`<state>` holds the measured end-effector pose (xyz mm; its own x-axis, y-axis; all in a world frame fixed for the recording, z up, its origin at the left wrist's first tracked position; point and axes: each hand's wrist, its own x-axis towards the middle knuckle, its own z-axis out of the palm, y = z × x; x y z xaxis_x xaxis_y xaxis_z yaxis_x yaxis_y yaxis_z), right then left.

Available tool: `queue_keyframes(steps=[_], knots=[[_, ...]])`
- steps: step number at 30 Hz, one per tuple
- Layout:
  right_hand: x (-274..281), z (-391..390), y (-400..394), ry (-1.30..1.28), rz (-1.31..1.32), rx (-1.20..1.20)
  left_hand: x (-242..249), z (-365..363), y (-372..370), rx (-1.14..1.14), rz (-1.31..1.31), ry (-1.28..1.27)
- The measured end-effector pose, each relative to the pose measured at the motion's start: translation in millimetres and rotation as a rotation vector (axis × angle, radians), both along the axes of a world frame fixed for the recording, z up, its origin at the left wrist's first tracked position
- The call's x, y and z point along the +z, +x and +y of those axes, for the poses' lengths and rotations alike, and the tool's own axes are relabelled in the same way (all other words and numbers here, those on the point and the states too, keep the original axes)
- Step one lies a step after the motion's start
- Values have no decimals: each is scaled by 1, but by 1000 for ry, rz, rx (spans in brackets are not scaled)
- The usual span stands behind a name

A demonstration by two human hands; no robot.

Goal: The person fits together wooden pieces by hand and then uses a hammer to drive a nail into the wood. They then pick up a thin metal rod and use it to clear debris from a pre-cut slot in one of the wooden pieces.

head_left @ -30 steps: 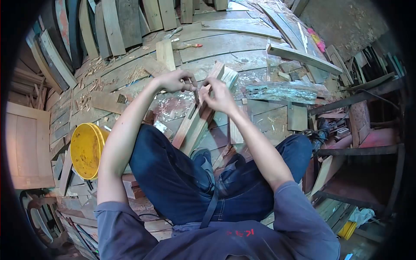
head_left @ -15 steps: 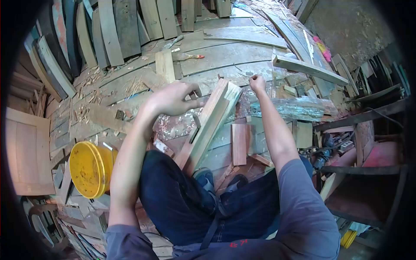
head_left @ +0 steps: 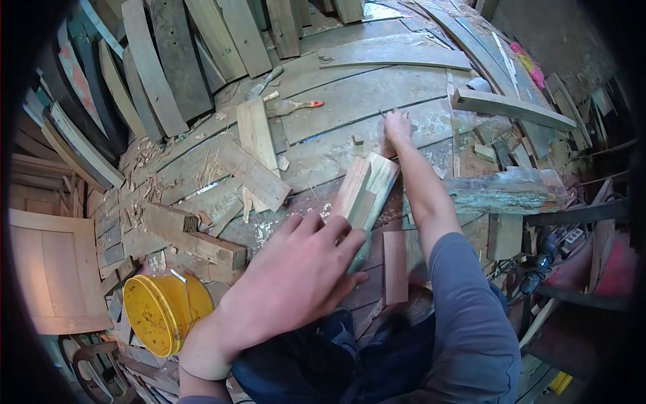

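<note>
My left hand [head_left: 303, 266] is raised close to the camera, palm down, with its fingers loosely bent and apart and nothing visible in them. Beneath and beyond it, a pair of wooden pieces [head_left: 369, 180] lies side by side, angled away from me; the hand hides their near part. My right hand [head_left: 398, 128] is stretched forward, low over the plank floor [head_left: 350, 101], just past the far end of those pieces. Its fingers are closed together. A thin dark tip shows at the fingertips, too small to name.
A yellow bucket [head_left: 149, 315] stands at left, near wooden offcuts [head_left: 195, 232]. Ahead lie a paintbrush [head_left: 294, 106] and a pale board [head_left: 256, 135]. Planks [head_left: 180, 54] lean at the back left. A weathered beam [head_left: 506, 190] and a timber [head_left: 515, 108] lie at right.
My left hand has come nearer to the camera and moved toward me, over the near part of the wooden pieces. My right hand stays forward with fingers closed. The view has shifted.
</note>
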<state>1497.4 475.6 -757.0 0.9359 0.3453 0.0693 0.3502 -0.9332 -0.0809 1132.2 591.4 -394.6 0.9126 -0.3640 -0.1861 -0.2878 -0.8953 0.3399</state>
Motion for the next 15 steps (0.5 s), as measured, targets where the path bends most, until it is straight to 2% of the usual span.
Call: queue_keyframes(steps=[3,6,7,10,11,15], knots=[[-15,-2,3,32,-80,19,-4,2,1,-3,21,-12],[-1,-6,1,41,57,-60,-6,7,0,15,-3,-16],[5,-10,1,110,10,-77,-7,8,-1,21,-24,-32],[34,-24,22,290,211,120,-9,13,0,49,-61,-104],[45,-31,26,373,142,283,-11,14,2,69,-56,-145],[187,-51,-40,638,491,437,-25,21,7,70,-192,-282]])
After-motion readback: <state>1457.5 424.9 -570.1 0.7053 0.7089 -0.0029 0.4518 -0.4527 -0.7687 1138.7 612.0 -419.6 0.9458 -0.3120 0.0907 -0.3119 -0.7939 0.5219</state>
